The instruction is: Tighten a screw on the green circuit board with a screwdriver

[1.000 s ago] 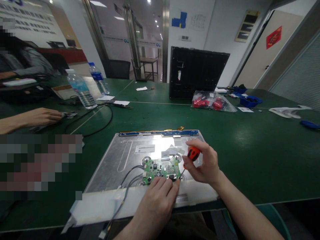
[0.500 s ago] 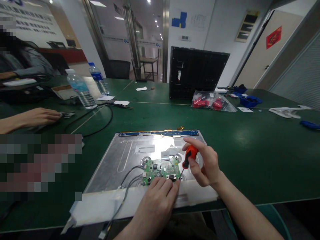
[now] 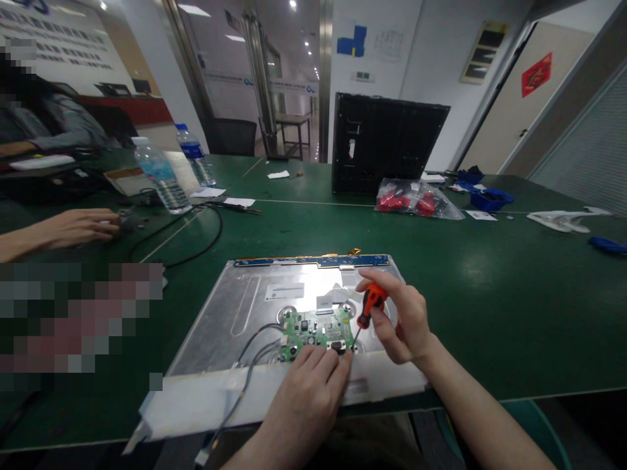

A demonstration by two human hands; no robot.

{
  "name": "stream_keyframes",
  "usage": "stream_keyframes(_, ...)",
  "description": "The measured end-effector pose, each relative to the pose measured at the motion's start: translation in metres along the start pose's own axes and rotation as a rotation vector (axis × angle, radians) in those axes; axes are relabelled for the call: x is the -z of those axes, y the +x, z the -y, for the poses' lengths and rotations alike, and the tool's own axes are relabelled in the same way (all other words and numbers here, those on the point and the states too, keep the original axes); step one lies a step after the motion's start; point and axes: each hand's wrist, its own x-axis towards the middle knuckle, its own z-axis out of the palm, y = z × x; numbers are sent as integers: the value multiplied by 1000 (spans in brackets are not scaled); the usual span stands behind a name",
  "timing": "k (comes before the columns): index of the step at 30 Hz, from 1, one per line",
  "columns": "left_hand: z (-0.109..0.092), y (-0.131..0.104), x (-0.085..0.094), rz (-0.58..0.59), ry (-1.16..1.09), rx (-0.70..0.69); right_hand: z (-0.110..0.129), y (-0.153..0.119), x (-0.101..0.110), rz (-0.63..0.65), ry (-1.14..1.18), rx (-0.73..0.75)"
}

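Right hand (image 3: pixel 399 320) fingers grip the orange screwdriver (image 3: pixel 369 301); left hand (image 3: pixel 306 391) fingers press flat on the green circuit board (image 3: pixel 316 331).

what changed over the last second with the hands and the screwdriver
The right hand shifted its grip and tipped the orange screwdriver more upright, tip at the green circuit board's right corner. The left hand stayed pressed on the board's near edge; the metal panel did not move.

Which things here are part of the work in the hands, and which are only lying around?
In use: right hand holding screwdriver; left hand pressing circuit board; metal panel.

Lying about: water bottles, black casing, red parts bag, black cable.
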Motion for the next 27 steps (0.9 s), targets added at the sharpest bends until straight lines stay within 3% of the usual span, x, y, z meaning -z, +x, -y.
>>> stream_keyframes(8, 0, -1, -2, 1, 17, -3, -1, 1, -5, -66, -95, 25)
stream_keyframes(18, 0, -1, -1, 24, -1, 6, -3, -2, -1, 8, 9, 5)
stream_keyframes(27, 0, -1, -2, -2, -7, 4, -2, -1, -5, -41, -123, 26)
